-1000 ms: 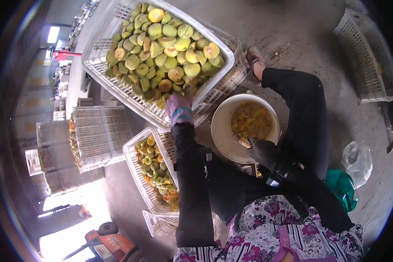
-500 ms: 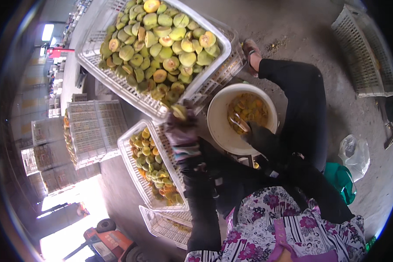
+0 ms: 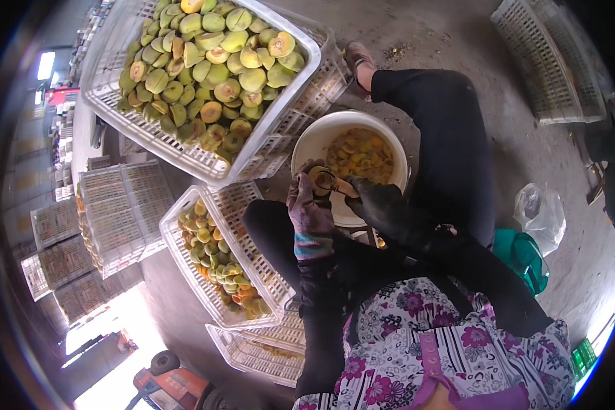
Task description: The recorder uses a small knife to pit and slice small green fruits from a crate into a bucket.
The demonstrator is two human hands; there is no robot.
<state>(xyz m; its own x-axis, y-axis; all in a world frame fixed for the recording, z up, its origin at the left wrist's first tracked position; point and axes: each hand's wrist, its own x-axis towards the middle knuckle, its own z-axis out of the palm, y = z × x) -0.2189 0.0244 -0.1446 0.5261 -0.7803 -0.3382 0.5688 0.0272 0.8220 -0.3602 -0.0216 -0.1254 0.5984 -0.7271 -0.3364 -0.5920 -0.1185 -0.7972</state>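
My left hand (image 3: 310, 205), in a purplish knit glove with a striped cuff, is closed around a peach half (image 3: 319, 179) over the near left rim of a white bucket (image 3: 309, 139). My right hand (image 3: 378, 201), in a dark glove, grips a pitting knife by its wooden handle (image 3: 346, 188). The knife's curved metal end meets the cut face of the peach half; the fingers partly hide it. Orange and yellow fruit pieces (image 3: 360, 156) lie in liquid inside the bucket. At the upper left, a white crate (image 3: 184, 162) is heaped with greenish-yellow peach halves (image 3: 215, 72).
A second white crate (image 3: 270, 270) of orange and green halves stands by my left knee, above another crate (image 3: 242, 355). Stacked crates (image 3: 126, 212) and an orange forklift (image 3: 174, 389) are at left. A clear plastic bag (image 3: 540, 215) and green bag (image 3: 523, 256) lie right.
My left hand has moved from the large crate's corner to the bucket, bringing a peach half. My right hand has lifted the pitting knife from inside the bucket to meet it. The view has shifted slightly.
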